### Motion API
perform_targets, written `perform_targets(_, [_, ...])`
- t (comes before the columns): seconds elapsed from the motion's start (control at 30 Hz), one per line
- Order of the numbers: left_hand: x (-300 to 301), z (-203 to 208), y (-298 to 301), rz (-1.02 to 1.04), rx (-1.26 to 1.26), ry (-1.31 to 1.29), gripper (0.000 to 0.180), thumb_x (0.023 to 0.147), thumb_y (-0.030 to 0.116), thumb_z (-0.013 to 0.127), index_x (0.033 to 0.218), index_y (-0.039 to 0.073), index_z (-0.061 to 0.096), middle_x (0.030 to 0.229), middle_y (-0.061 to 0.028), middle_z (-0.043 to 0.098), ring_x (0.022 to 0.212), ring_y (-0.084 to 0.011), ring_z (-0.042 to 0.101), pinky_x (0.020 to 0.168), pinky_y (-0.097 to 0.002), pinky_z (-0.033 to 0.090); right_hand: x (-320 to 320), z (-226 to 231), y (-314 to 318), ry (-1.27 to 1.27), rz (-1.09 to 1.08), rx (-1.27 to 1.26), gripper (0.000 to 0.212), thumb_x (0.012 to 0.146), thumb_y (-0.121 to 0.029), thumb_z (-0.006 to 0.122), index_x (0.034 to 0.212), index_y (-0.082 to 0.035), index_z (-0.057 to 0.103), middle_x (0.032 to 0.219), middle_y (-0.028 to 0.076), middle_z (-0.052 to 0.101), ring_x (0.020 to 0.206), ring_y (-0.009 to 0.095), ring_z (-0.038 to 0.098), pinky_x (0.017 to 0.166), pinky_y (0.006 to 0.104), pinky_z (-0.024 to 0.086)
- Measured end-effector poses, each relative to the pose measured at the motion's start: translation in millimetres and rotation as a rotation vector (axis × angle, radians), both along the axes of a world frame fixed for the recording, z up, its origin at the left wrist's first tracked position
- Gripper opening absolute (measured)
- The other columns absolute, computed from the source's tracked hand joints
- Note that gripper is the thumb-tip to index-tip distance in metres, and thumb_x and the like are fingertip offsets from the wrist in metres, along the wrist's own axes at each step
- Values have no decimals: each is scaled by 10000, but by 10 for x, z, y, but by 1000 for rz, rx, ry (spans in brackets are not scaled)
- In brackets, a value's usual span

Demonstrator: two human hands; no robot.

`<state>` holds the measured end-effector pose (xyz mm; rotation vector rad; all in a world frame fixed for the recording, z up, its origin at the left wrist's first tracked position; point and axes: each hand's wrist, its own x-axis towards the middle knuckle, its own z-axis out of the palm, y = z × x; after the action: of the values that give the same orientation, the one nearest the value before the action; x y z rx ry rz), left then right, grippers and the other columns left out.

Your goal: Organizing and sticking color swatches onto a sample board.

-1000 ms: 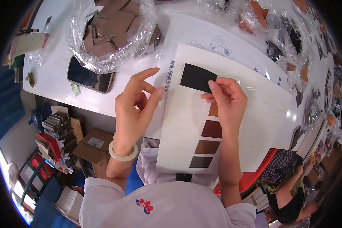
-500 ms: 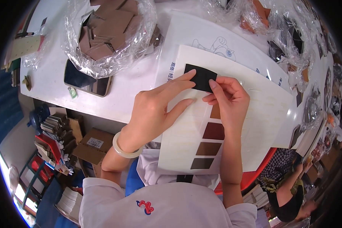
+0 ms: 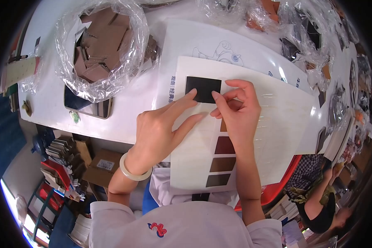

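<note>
A black rectangular swatch (image 3: pixel 203 84) lies flat near the top of a cream-coloured sheet (image 3: pixel 190 161). My left hand (image 3: pixel 159 130) is open, one fingertip on the swatch's lower left part and the thumb held apart. The thumb of my right hand (image 3: pixel 237 111) presses on its lower right corner; the index finger arches away, and the other fingers are bent beside the edge. Below in a column are an orange-brown swatch (image 3: pixel 223 125), partly covered by my right hand, a dark red swatch (image 3: pixel 224 145), a brown swatch (image 3: pixel 222 164) and a grey-brown swatch (image 3: pixel 218 180).
A clear plastic bag (image 3: pixel 138 49) full of brown pieces (image 3: pixel 107 39) stands at the left, beside a phone (image 3: pixel 87 103). Beneath the sheet lies a white board (image 3: pixel 175 37) with a line drawing. More plastic bags (image 3: pixel 301 37) crowd the far right. Another person (image 3: pixel 318 202) sits at lower right.
The black swatch, bent upward before, now lies flatter on the sheet. My right index finger has lifted away from its edge. Both hands and the sheet appear slightly farther left in view.
</note>
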<state>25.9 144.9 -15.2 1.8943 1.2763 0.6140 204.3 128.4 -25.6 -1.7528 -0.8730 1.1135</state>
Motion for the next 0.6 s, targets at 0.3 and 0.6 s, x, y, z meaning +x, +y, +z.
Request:
perform_targets(0.3, [44,18,34,3,51,68,227,817,204,774,957,40,699,1019,-96,734,543,-244,656,482,-291,503,25,-36,28,-15,17,5,333,824,18,733,1096,-20,544,711,35,621,533,131,654,473,207,474])
perform_targets(0.6, [210,326,458,89,152,72,186,822,127,749,985,52,699,927,-109,728,628,-280,673,535,-338,504,671,2,698,-469,-20,365,89,880,-101,687,923,-24,673,726,46,657,525,105,540,517,248,436])
